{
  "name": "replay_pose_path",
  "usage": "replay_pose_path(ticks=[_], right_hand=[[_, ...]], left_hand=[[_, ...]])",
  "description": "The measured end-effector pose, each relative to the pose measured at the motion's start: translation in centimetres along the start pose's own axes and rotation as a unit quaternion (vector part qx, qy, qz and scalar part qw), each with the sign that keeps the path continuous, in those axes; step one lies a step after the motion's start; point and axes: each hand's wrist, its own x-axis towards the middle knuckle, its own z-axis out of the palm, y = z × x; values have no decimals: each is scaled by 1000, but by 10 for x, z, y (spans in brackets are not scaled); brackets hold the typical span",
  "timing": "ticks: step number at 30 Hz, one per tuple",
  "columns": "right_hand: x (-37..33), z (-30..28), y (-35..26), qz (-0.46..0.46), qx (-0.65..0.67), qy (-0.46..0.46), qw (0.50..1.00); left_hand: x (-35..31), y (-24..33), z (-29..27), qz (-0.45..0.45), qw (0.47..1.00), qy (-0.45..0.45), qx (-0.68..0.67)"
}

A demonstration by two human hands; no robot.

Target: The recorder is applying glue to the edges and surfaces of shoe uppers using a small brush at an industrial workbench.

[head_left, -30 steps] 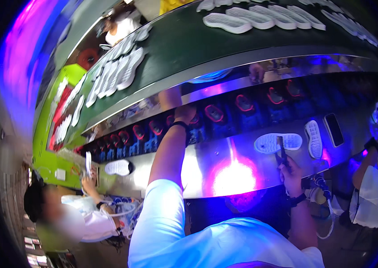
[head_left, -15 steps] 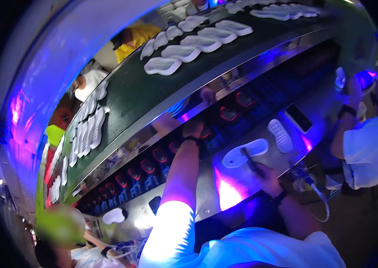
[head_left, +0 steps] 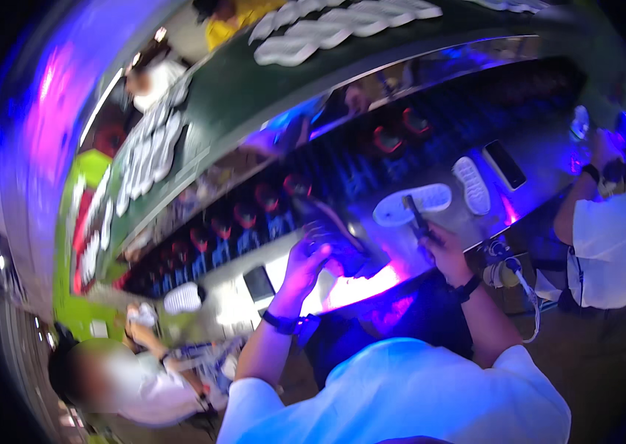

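Over the metal bench (head_left: 479, 233): left hand (head_left: 305, 263) is gripping a dark shoe (head_left: 346, 240), tilted and blurred.
Right hand (head_left: 446, 255): fingers are closed around a slim dark tool (head_left: 418, 220); its tip is over a white sole (head_left: 431, 198), contact I cannot tell.
Beside this sole: another white sole (head_left: 471, 185), then a phone (head_left: 505, 164).

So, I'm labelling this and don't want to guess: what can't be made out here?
- Head view: details of the dark shoe in the left hand, lost to blur and shadow.
- Head view: the grip of the tool, covered by the right hand.
- Head view: part of the white sole, hidden by the tool.
- Head view: the soles at top right, cut off by the upper edge.
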Motion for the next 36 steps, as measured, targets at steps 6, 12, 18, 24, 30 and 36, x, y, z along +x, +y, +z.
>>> replay_pose_path(ticks=[6,12,18,24,30,36], right_hand=[[-57,66,-60,-141,-159,-23,977],[-90,93,-105,-147,-277,-61,947],[-92,108,-108,-196,-320,-62,925],[-95,97,-91,-153,-295,-103,937],[-100,65,-90,-36,-246,-159,955],[-84,58,-96,-16,-281,-130,951]], left_hand=[[-68,1,35,372,815,106,431],[-96,4,18,552,703,3,448],[-110,1,13,604,621,-5,500],[-110,13,8,580,610,-32,539],[-92,7,2,556,595,-40,579],[-72,-4,16,556,598,-60,574]])
